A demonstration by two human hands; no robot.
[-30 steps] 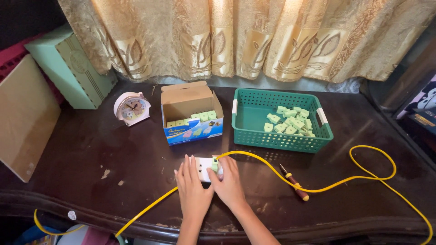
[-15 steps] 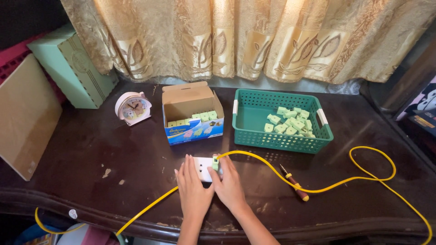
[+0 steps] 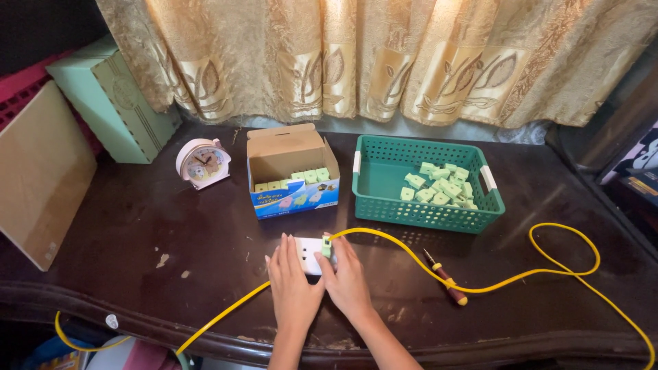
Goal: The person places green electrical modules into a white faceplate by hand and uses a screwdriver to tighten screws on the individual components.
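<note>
A white socket block [image 3: 309, 252] lies on the dark wooden table [image 3: 171, 247] with a yellow cable [image 3: 480, 286] running from it. My left hand [image 3: 291, 284] rests flat on the block's left part. My right hand [image 3: 347, 277] pinches a small green plug [image 3: 327, 245] standing on the block's right end. An open cardboard box [image 3: 291, 171] behind holds a row of green plugs. A green plastic basket [image 3: 425, 183] to its right holds several more.
A small screwdriver [image 3: 445, 277] lies right of my hands beside the cable loop. A pink clock [image 3: 202, 163] stands left of the box. A mint-green box [image 3: 113, 103] and a brown board [image 3: 41, 171] sit far left. Curtains hang behind.
</note>
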